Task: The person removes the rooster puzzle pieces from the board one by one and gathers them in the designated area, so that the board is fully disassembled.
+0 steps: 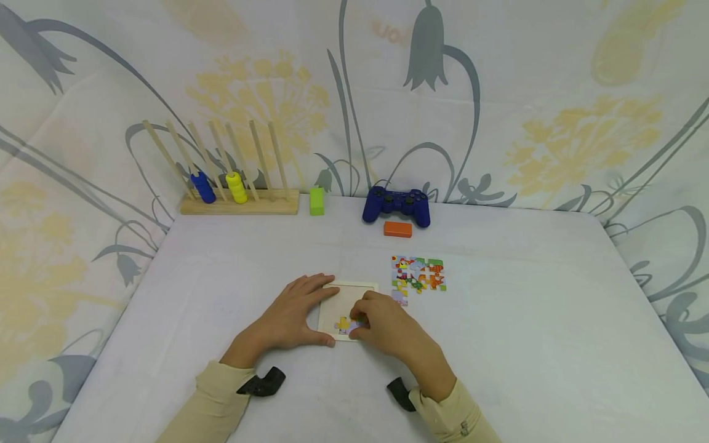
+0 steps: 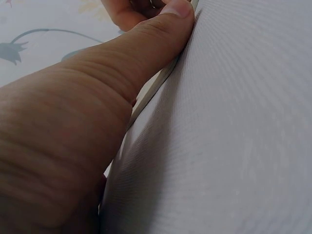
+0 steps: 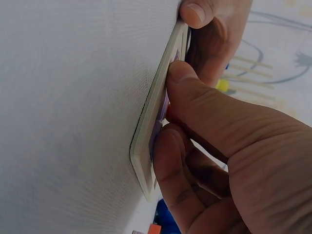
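A small pale puzzle tray (image 1: 360, 284) lies on the table in the head view. Inside its lower edge are a yellow puzzle piece (image 1: 342, 325) and a lilac one (image 1: 353, 325), partly covered by fingers. My left hand (image 1: 288, 315) rests along the tray's left side, thumb at the bottom corner and fingers at the top. With thumb and curled fingers, my right hand (image 1: 388, 326) pinches a puzzle piece at the tray's lower right; it is mostly hidden. The right wrist view shows its thumb (image 3: 195, 92) low against the pieces. Right of the tray lie several joined puzzle pieces (image 1: 418, 274).
Behind stands a wooden peg rack (image 1: 249, 206) with blue rings (image 1: 203, 187) and yellow rings (image 1: 236, 187). Farther right are a green block (image 1: 317, 202), a dark blue game controller (image 1: 396, 204) and an orange block (image 1: 397, 229). Patterned cloth hangs at the table's back.
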### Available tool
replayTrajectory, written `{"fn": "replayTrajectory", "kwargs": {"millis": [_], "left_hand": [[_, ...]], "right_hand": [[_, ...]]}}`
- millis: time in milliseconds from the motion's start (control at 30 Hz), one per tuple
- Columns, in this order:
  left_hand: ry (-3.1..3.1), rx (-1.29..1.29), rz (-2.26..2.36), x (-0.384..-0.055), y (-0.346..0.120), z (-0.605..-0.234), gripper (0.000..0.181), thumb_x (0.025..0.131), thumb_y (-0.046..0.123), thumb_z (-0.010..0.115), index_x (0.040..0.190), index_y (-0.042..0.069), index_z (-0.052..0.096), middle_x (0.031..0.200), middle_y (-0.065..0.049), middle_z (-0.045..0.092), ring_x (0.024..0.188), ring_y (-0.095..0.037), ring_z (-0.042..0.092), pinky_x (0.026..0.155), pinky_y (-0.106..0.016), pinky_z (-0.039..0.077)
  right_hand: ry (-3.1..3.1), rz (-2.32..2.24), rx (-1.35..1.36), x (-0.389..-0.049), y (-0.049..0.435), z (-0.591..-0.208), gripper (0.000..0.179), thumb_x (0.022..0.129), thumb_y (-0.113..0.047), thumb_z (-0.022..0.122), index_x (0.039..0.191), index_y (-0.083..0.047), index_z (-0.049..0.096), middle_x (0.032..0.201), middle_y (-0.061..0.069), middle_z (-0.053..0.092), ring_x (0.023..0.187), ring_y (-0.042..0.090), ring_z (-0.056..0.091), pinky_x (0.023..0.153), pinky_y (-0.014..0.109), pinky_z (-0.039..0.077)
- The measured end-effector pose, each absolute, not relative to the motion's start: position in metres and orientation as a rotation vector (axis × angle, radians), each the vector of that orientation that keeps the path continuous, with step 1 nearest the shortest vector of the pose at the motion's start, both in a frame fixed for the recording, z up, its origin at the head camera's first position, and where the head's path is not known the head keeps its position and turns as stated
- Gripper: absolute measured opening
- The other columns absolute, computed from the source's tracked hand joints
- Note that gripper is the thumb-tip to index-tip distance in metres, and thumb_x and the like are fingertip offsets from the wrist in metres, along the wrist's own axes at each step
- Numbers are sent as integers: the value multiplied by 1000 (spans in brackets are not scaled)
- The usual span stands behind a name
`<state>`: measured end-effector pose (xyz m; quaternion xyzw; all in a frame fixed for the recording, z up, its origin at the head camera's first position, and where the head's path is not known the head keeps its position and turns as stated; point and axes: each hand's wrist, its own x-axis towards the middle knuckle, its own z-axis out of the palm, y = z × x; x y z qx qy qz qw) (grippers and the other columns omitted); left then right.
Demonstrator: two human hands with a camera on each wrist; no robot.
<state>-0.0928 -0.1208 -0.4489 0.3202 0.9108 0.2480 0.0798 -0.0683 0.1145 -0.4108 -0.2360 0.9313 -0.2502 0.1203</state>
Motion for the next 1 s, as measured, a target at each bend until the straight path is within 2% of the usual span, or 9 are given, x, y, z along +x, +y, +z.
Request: {"fn": "replayTrajectory", "kwargs": {"millis": [233, 467, 1000], "left_hand": [[2709, 927, 739, -93, -122, -449, 98, 73, 62, 83, 153, 16, 49, 166, -3, 35, 157, -28, 27, 130, -53, 19], [2721, 950, 738, -93, -122, -449, 98, 73, 62, 83, 152, 15, 49, 165, -4, 37, 156, -29, 29, 129, -54, 21], [2714, 945, 738, -94, -121, -449, 98, 73, 62, 84, 152, 15, 49, 165, -3, 36, 156, -29, 28, 129, -54, 20]], "right_hand": [[2710, -725, -698, -68, 113, -412, 27, 82, -24, 86, 99, -8, 73, 90, -4, 61, 76, 7, 51, 68, 23, 47], [2724, -724, -697, -68, 113, -414, 28, 81, -23, 87, 99, -8, 71, 88, -4, 59, 76, 7, 50, 68, 23, 46], [2681, -783, -685, -68, 112, -413, 26, 83, -18, 85, 102, -9, 70, 89, -4, 61, 80, 8, 55, 73, 25, 51]]}}
